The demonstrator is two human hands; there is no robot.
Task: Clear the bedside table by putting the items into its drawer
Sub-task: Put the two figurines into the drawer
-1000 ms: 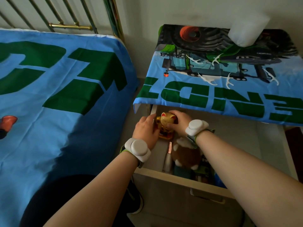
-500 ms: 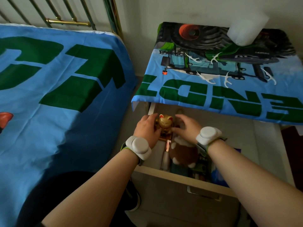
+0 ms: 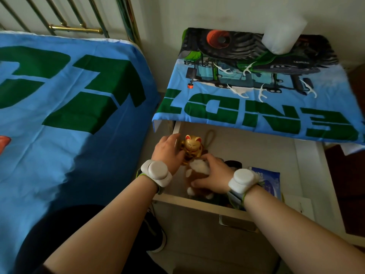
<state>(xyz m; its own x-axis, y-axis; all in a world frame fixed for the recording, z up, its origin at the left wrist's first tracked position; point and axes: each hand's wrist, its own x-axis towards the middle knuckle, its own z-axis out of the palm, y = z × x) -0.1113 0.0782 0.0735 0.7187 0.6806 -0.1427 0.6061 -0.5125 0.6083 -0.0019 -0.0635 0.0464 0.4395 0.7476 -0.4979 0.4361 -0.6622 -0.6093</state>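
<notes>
The bedside table's drawer [image 3: 199, 203] is pulled out. A golden cat figurine [image 3: 192, 146] stands upright in its back left corner. My left hand [image 3: 167, 152] rests against the figurine's left side, fingers curled around it. My right hand [image 3: 212, 175] lies over a brown and white plush toy [image 3: 197, 178] just in front of the figurine, gripping it. A blue packet [image 3: 268, 179] lies in the drawer to the right. The table top is covered by a blue printed cloth [image 3: 256, 107].
A white tissue-like bag [image 3: 282, 35] sits at the back of the table top. The bed with a blue and green cover [image 3: 69, 107] is close on the left, with a brass headboard [image 3: 75, 29]. A dark cord loop [image 3: 210, 138] lies behind the figurine.
My right hand has left the golden cat figurine and moved back and down onto the plush toy. My left hand stays at the figurine's side.
</notes>
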